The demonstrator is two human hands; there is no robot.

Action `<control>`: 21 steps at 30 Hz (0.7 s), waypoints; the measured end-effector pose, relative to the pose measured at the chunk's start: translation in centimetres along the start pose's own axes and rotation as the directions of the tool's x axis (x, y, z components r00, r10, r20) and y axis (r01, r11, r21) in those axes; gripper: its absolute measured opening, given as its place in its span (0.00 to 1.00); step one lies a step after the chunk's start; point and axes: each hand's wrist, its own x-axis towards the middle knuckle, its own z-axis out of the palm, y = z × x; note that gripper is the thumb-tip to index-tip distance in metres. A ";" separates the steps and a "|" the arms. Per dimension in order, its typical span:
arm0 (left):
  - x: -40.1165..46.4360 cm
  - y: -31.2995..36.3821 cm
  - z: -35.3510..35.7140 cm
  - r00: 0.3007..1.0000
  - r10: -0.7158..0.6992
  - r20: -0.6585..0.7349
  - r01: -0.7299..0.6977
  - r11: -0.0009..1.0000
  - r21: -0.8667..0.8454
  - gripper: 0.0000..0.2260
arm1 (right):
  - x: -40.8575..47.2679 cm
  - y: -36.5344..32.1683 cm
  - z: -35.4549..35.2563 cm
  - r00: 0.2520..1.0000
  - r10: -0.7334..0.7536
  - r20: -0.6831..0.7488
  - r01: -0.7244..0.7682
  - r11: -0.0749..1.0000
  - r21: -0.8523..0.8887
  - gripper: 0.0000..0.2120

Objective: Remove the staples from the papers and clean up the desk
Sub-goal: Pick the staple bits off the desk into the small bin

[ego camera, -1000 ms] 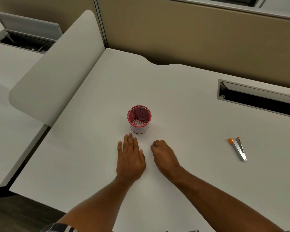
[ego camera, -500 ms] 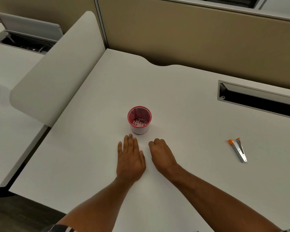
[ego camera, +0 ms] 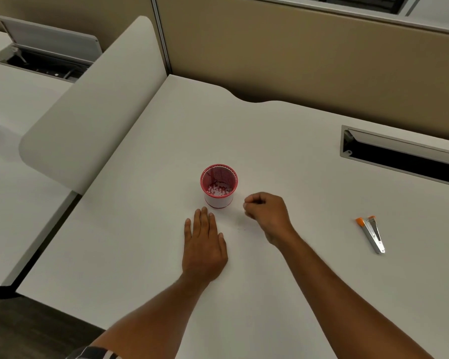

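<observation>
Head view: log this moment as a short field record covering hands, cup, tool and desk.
left hand: flat, palm down on desk
right hand: raised, fingers pinched; contents too small to tell
red mesh cup: upright, small white bits inside
staple remover: lying untouched, right of the hands
desk: no papers visible

Left hand (ego camera: 204, 244) lies flat on the bench (ego camera: 140, 229); right hand (ego camera: 266, 212), fingers curled, sits beside the red mesh cup (ego camera: 218, 186); staple remover (ego camera: 371, 234) lies well right.

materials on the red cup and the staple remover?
Red cup: looks like painted wire mesh, with see-through perforated walls and a solid rim band. Staple remover: shiny silver body, likely steel; matte orange tips, probably plastic.
</observation>
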 end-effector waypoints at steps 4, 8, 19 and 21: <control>0.0 0.0 -0.1 1.000 -0.002 -0.002 0.002 1.000 -0.007 0.28 | -0.1 -3.9 0.2 0.987 -0.153 0.043 0.152 0.988 0.018 0.05; 0.0 0.0 -0.1 1.000 -0.003 0.000 0.003 1.000 -0.015 0.28 | 0.4 -6.2 1.6 0.942 -0.323 0.089 0.335 0.911 -0.241 0.05; 0.0 0.0 -0.1 1.000 -0.001 -0.018 0.000 1.000 -0.021 0.28 | 1.9 -7.2 3.3 0.879 -0.416 0.231 0.474 0.722 -0.504 0.07; 0.0 0.0 0.0 1.000 -0.001 -0.015 0.001 1.000 -0.021 0.28 | 1.9 -7.0 3.2 0.880 -0.392 0.267 0.474 0.724 -0.501 0.09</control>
